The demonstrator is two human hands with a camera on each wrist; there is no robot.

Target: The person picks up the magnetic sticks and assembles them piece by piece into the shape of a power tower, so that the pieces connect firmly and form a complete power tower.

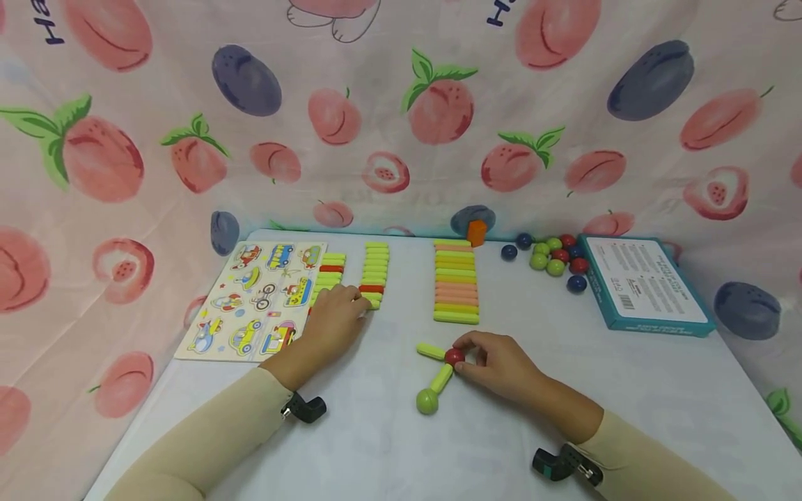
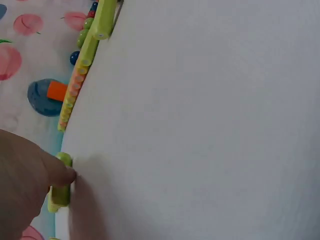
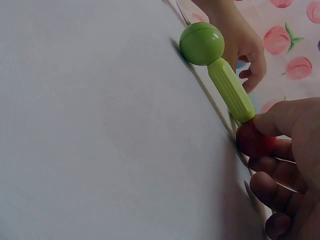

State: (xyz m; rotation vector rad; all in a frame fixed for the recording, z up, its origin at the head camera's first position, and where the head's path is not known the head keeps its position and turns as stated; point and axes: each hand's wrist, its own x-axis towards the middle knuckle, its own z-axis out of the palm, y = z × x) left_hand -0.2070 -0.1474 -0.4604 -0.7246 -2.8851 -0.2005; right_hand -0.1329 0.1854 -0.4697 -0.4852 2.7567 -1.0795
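Note:
My right hand pinches a red ball between thumb and fingers. Two light green sticks join that ball: one stick points left, and the other stick runs toward me to a green ball. My left hand is at the near end of a column of green and red sticks. Its thumb and fingers pinch a light green stick there, partly covering it. Another short column of sticks lies just left, its near part hidden behind the hand.
A picture board with vehicles lies at the left, under the leftmost sticks. Green, yellow and peach sticks form a column mid-table. Behind them stands an orange block. Loose balls sit beside a teal box at the right.

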